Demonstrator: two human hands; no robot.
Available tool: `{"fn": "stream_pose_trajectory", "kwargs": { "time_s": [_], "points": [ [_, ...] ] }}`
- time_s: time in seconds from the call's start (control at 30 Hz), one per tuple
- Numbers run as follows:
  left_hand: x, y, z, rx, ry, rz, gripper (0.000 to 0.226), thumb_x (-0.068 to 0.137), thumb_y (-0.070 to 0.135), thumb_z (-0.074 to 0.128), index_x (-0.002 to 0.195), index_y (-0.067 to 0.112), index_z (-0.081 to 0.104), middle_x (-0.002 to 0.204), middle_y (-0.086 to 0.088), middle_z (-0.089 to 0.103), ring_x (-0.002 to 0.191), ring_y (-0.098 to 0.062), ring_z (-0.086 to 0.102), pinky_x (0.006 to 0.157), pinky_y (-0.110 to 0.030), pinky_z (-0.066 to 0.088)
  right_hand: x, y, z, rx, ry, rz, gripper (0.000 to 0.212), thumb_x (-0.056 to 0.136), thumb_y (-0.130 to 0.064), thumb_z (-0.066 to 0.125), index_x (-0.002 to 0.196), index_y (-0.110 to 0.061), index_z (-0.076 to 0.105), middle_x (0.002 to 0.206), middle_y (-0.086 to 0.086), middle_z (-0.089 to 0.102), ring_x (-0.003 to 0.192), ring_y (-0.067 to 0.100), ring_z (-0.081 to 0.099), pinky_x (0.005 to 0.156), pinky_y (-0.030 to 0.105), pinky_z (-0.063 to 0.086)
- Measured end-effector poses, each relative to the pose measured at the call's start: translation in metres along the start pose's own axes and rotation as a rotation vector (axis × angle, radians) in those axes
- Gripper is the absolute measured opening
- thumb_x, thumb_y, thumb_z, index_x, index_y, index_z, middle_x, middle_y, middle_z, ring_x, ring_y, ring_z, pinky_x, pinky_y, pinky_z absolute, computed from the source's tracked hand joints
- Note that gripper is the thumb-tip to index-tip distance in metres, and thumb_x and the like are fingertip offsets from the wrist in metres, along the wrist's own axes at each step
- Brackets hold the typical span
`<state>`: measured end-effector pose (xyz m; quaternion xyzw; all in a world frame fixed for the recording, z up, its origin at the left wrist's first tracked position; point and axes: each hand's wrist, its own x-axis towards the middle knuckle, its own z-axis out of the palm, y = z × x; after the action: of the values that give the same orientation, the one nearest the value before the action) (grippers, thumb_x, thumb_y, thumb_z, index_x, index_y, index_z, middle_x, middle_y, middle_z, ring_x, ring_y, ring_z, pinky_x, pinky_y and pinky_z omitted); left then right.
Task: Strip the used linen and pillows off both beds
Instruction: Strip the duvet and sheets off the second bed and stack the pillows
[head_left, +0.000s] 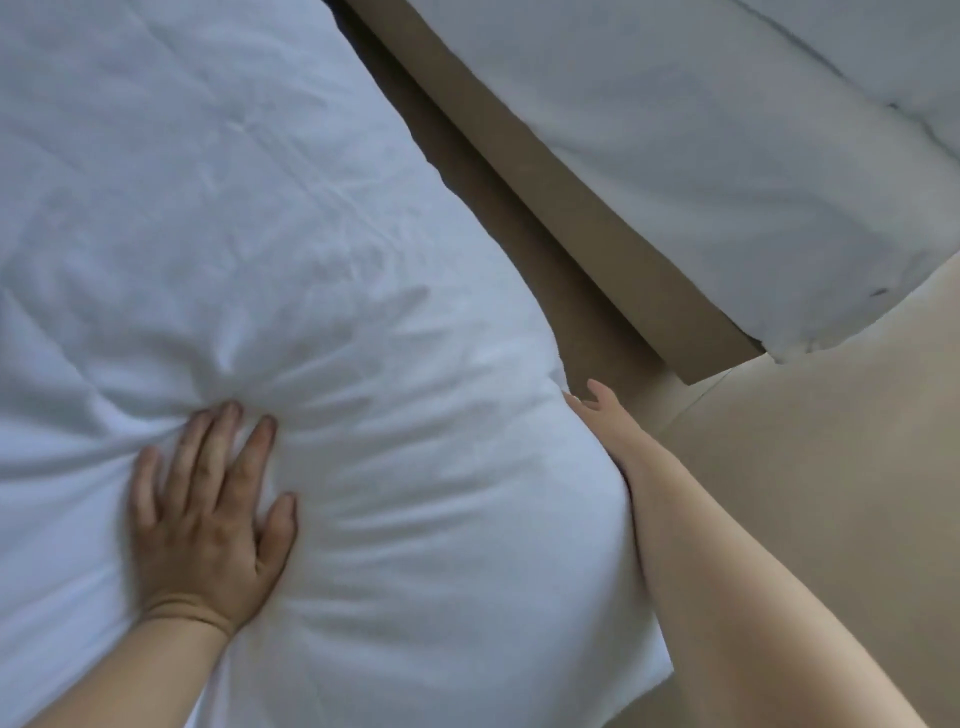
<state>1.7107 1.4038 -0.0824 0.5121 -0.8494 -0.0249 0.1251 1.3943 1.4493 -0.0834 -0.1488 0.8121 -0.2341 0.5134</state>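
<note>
A big white pillow (415, 493) in a creased case fills the lower left. Behind it more white linen (182, 156) spreads across the near bed. My left hand (208, 499) lies flat on top of the pillow, fingers spread and pressing a dent into it. My right hand (605, 421) lies against the pillow's right edge; its thumb sticks out and most of its fingers are hidden behind the pillow. The second bed (701, 130), under a white sheet, runs across the upper right.
A brown bed base (597, 234) runs diagonally under the second bed. Beige floor (805, 493) lies to the right, and a narrow strip of it separates the two beds.
</note>
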Motion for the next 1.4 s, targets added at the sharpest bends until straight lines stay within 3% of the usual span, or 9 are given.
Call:
{"fn": "stream_pose_trajectory", "kwargs": {
  "time_s": [0.17,0.27,0.47,0.6,0.8,0.9,1.07,1.2,1.4],
  "points": [
    [0.000,-0.005,0.008,0.038,0.104,0.027,0.055,0.095,0.043,0.017,0.123,0.005,0.045,0.127,-0.022,0.047,0.119,-0.034,0.037,0.114,-0.027,0.002,0.003,-0.002,0.003,-0.063,-0.099,0.035,0.027,0.089,-0.049,0.049,0.106,-0.030,0.055,0.099,-0.014,0.057,0.081,0.008,0.053,0.066,0.023,0.039],
    [0.001,-0.006,0.009,0.049,0.156,0.046,0.050,0.092,0.039,0.025,0.122,0.005,0.045,0.127,-0.020,0.044,0.118,-0.035,0.037,0.114,-0.026,0.001,-0.011,-0.003,-0.009,0.141,0.182,-0.157,0.008,0.086,-0.025,0.062,0.085,-0.018,0.059,0.077,-0.003,0.058,0.068,0.010,0.054,0.048,0.013,0.044],
    [0.004,-0.005,0.003,-0.011,0.173,0.015,0.048,0.084,0.032,0.034,0.122,0.005,0.046,0.123,-0.029,0.053,0.118,-0.035,0.037,0.103,-0.050,0.027,-0.110,-0.027,-0.055,-0.040,0.517,-0.582,0.024,0.082,-0.021,0.066,0.063,-0.030,0.056,0.051,-0.021,0.058,0.048,0.000,0.050,0.053,0.021,0.041],
    [-0.006,0.008,-0.029,-0.129,-0.087,-0.083,0.059,0.082,0.040,0.033,0.118,0.002,0.058,0.124,-0.025,0.057,0.119,-0.025,0.039,0.112,-0.025,0.008,-0.204,-0.040,-0.020,-0.460,0.412,-0.726,0.020,0.078,-0.032,0.066,0.065,-0.027,0.052,0.054,-0.004,0.049,0.058,0.016,0.041,0.054,0.016,0.031],
    [-0.034,0.009,-0.145,-1.369,-0.238,-0.742,0.050,0.092,0.048,0.039,0.129,0.015,0.049,0.127,-0.002,0.056,0.110,-0.015,0.053,0.097,-0.031,0.040,-0.304,-0.013,0.141,-0.883,0.476,-0.962,0.024,0.044,-0.052,0.054,0.059,-0.035,0.062,0.046,-0.019,0.054,0.037,0.000,0.048,0.037,0.022,0.015],
    [-0.059,-0.016,-0.178,-1.200,-0.151,-0.813,0.030,0.083,0.026,0.065,0.108,0.014,0.055,0.102,-0.001,0.060,0.095,-0.015,0.056,0.083,-0.025,0.040,-0.335,0.005,0.225,-0.963,0.374,-0.926,0.047,0.010,-0.050,0.071,0.049,-0.024,0.061,0.040,-0.011,0.050,0.029,0.003,0.046,0.033,0.020,0.018],
    [-0.104,-0.077,-0.169,-0.934,-0.208,-0.980,0.031,0.085,0.010,0.063,0.109,-0.010,0.061,0.107,-0.028,0.064,0.099,-0.034,0.063,0.077,-0.034,0.046,-0.335,0.068,0.293,-0.861,0.467,-0.958,0.071,0.026,-0.037,0.072,0.095,-0.027,0.059,0.087,0.000,0.062,0.079,0.019,0.053,0.075,0.028,0.035],
    [-0.114,-0.091,-0.175,-0.995,-0.172,-0.908,0.029,0.087,0.013,0.059,0.108,-0.007,0.062,0.108,-0.022,0.065,0.102,-0.030,0.062,0.081,-0.029,0.044,-0.345,0.110,0.296,-0.863,0.569,-0.875,0.114,0.015,-0.039,0.079,0.121,-0.019,0.043,0.123,0.009,0.048,0.129,0.027,0.032,0.114,0.040,-0.001],
    [-0.141,-0.123,-0.208,-1.179,-0.140,-0.920,0.018,0.089,0.015,0.058,0.101,0.003,0.061,0.080,-0.003,0.060,0.077,-0.017,0.058,0.065,-0.018,0.044,-0.386,0.089,0.290,-0.811,0.206,-0.871,0.069,0.061,-0.036,0.039,0.128,-0.022,0.029,0.084,-0.018,0.070,0.063,0.002,0.064,0.050,0.015,0.036]
  ]
}}
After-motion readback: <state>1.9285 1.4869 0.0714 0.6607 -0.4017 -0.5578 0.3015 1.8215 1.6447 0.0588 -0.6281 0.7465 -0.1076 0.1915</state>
